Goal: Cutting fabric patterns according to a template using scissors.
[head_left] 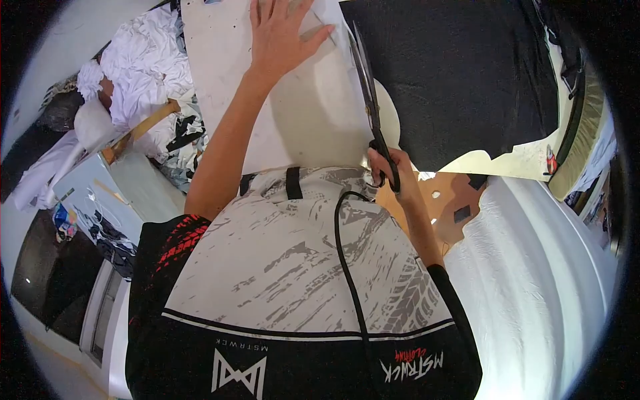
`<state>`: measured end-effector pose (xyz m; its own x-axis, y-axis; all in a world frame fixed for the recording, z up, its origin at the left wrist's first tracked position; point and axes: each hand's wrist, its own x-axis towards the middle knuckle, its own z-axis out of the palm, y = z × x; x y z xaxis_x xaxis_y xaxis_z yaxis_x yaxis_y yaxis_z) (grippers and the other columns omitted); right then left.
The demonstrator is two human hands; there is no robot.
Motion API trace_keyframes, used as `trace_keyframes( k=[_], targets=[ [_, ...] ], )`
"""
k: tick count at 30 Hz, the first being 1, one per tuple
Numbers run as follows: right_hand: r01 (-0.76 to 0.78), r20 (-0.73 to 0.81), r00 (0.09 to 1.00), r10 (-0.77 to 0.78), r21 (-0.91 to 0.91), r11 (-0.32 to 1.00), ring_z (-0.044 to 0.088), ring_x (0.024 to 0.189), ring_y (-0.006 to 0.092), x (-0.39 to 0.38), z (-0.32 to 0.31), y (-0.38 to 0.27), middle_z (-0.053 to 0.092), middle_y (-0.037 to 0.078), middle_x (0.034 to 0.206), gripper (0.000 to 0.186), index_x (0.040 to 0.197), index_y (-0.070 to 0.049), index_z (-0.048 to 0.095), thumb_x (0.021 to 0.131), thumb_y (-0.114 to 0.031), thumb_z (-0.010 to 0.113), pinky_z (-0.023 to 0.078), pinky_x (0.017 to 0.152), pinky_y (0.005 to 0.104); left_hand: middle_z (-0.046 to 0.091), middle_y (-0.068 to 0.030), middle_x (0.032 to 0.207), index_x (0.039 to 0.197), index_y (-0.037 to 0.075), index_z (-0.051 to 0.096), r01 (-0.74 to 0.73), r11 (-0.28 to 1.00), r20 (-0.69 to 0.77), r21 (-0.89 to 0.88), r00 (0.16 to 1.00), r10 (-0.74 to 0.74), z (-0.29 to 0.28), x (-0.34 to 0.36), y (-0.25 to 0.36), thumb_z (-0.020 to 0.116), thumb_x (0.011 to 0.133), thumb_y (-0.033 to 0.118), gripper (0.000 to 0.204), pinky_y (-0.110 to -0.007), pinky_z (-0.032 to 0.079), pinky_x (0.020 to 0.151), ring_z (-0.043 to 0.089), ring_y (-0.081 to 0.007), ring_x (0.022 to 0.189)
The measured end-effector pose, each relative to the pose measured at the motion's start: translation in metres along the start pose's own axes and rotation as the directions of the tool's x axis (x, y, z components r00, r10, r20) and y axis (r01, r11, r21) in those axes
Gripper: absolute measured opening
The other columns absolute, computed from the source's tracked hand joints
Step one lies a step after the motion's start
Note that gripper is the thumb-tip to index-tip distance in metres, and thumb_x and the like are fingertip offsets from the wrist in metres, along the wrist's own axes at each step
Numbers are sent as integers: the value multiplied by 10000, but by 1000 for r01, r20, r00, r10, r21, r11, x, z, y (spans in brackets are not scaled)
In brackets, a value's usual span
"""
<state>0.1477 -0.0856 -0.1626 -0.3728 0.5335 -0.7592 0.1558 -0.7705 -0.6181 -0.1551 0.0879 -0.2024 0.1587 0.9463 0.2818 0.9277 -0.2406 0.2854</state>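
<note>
I am closing my right hand (389,168) around the scissors (371,107), blades parted along the black fabric (460,73), while my flat, empty left hand (283,37) should be pinning the white sheet (313,113) taut.

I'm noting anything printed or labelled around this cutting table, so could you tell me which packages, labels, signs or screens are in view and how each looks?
No packages, signs or screens show clearly.
Printed lettering and emblem: on the shirt's black hem, at the bottom; white and red.
Small printed item: right table edge, by the black fabric; red and white, too small to identify.
Colourful printed scrap: far left, below the table; blurred.
</note>
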Motion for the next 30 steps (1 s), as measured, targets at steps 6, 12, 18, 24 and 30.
trace_keyframes(
  k=[6, 12, 18, 24, 30],
  targets=[
    [-22, 9, 1000, 21, 61, 998, 516, 550, 89, 4, -3, 2, 545, -11, 652, 420, 759, -79, 585, 1047, -374, 669, 389, 529, 266, 358, -253, 1645, 1484, 91, 567, 3, 1000, 4, -4, 1000, -3, -1, -2, 2, 761, 888, 478, 737, -664, 241, 1207, 322, -484, 1507],
    [13, 79, 996, -39, 295, 955, 515, 550, 116, -4, -8, 16, 529, 15, 652, 443, 750, -66, 561, 1069, -368, 622, 389, 533, 274, 354, -254, 1649, 1483, 92, 569, 11, 1000, 32, 13, 999, -12, 0, -3, -2, 759, 892, 471, 728, -666, 235, 1209, 316, -485, 1510],
    [-17, 106, 994, -3, 186, 982, 499, 526, 123, 6, -13, 11, 485, 13, 621, 450, 704, -73, 546, 1056, -337, 639, 367, 522, 288, 347, -258, 1654, 1502, 102, 552, 4, 1000, 22, 15, 1000, -4, -2, 0, -3, 761, 892, 462, 738, -670, 231, 1210, 317, -488, 1511],
    [-85, -4, 996, 87, 176, 981, 473, 461, 91, 6, -5, 5, 501, -19, 574, 450, 673, -102, 537, 1009, -338, 719, 334, 446, 267, 359, -252, 1651, 1502, 110, 552, -44, 999, -25, 24, 999, 44, 1, -4, -1, 773, 887, 450, 737, -670, 251, 1199, 331, -485, 1507],
    [-96, -143, 985, 93, -16, 995, 454, 457, 55, 1, 11, -4, 463, -51, 539, 442, 661, -100, 558, 972, -320, 782, 324, 432, 240, 381, -250, 1638, 1498, 107, 555, -48, 999, -41, 5, 998, 49, -1, -3, -5, 779, 881, 447, 740, -668, 258, 1195, 336, -484, 1505]
  ],
)
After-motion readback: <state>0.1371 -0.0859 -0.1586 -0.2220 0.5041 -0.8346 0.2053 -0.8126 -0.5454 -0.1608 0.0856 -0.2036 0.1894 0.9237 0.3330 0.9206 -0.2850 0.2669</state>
